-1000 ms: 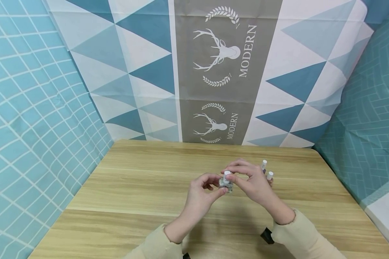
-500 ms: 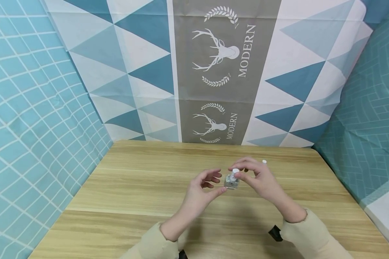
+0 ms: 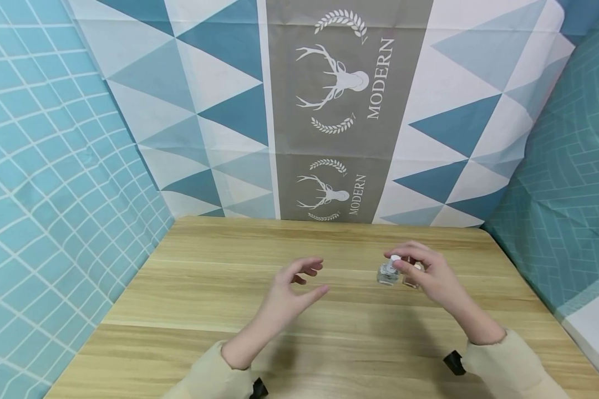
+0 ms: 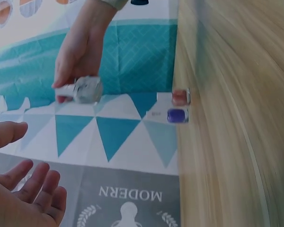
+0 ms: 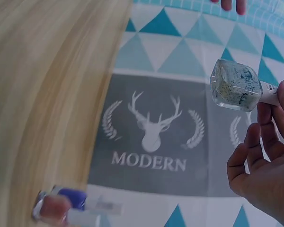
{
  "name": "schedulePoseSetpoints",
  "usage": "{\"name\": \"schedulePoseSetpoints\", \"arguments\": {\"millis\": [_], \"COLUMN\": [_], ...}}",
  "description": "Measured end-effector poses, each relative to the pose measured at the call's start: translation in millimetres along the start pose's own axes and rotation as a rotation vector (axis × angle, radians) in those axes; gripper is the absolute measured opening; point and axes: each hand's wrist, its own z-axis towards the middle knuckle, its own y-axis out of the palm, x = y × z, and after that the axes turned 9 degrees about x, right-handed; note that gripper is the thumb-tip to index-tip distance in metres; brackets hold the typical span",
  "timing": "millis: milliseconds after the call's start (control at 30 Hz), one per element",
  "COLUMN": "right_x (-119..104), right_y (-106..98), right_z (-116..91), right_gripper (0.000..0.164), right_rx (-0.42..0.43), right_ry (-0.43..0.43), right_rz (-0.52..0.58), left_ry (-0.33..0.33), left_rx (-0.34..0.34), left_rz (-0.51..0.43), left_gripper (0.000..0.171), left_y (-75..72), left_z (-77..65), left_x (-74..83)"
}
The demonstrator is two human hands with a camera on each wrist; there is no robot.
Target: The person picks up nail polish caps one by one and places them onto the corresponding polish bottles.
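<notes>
My right hand (image 3: 433,276) pinches the white cap of a small clear nail polish bottle (image 3: 387,274) between thumb and fingers. The bottle is above the table, its glass end pointing away from the palm; dark flecks show inside the glass (image 5: 235,86). My left hand (image 3: 285,293) is held up to the left, empty, fingers loosely bent and thumb apart. Two more nail polish bottles stand on the table: a reddish-brown one (image 4: 181,97) and a purple one (image 4: 178,115), both white-capped. In the head view, my right hand hides most of them.
The wooden table (image 3: 204,310) reaches back to a patterned wall cloth (image 3: 324,111) with deer heads. Blue tiled cloth (image 3: 45,166) hangs on the left, teal cloth (image 3: 574,183) on the right. A black piece (image 3: 454,363) sits by the right cuff.
Both hands were on the clear bottle at first. The left hand has let go and drawn back left, while the right hand has carried the bottle right, toward the other two.
</notes>
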Motion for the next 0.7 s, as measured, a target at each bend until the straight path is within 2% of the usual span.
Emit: {"name": "schedulePoseSetpoints", "arguments": {"millis": [233, 533, 700], "right_x": [17, 43, 58], "right_y": [-10, -20, -22], "right_z": [-10, -24, -31], "right_gripper": [0.021, 0.019, 0.020], "right_rx": [0.031, 0.041, 0.048], "right_ry": [-0.035, 0.048, 0.047], "right_rz": [-0.074, -0.147, -0.150], "left_ry": [0.024, 0.041, 0.079], "left_rx": [0.019, 0.044, 0.083], "left_rz": [0.093, 0.164, 0.198], "left_gripper": [0.046, 0.047, 0.043], "left_y": [-11.8, -25.0, -31.5], "left_z": [-3.9, -9.7, -13.7], "left_x": [-8.3, -22.7, -30.6]}}
